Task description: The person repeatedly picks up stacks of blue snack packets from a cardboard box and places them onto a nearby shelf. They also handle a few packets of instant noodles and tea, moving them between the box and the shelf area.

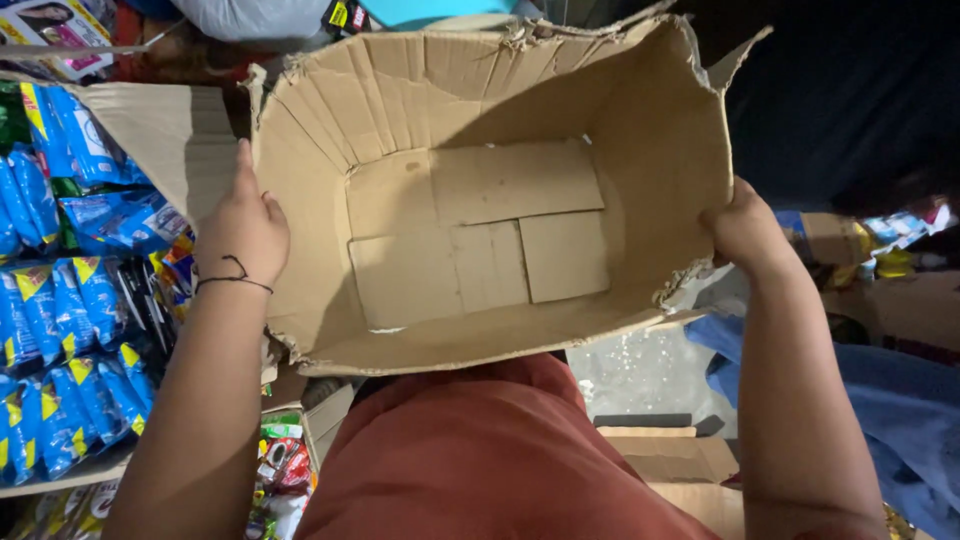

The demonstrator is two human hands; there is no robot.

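Far left: stacks of blue snack packets (60, 300) w/ yellow corners, packed in rows inside an open carton (165, 130) whose flap stands up behind them. Lower down, just beside the left forearm, a few red & green packets (280, 465) lie loose.

Left hand (243, 225) sits on the outside of the cardboard box's left wall, fingers closed together & flat against the board, thumb up along the rim; a thin black thread bracelet (232, 278) circles the wrist. The hand grips the wall, nothing else in it.

Centre: the cardboard box (480, 200) is held up in the air between both hands, above the person's rust-red shirt (490, 460), open top facing the camera. It's empty inside; bottom flaps overlap unevenly, approx. four panels showing. Rim is torn & ragged, esp. along the top edge and at the near right corner. Walls are creased w/ vertical bends on the left side.

Right hand (745, 228) clamps the box's right wall near the torn corner, fingers curled over the edge so the tips are hidden inside/behind the board; can't tell how far they wrap.

Right of that: blue cloth (890, 400) lies low by the right forearm, a patch of grey floor (640, 375) between it and the shirt, another brown carton (670, 455) below, and small bright packets (895, 235) further back at the far right, under a dark area
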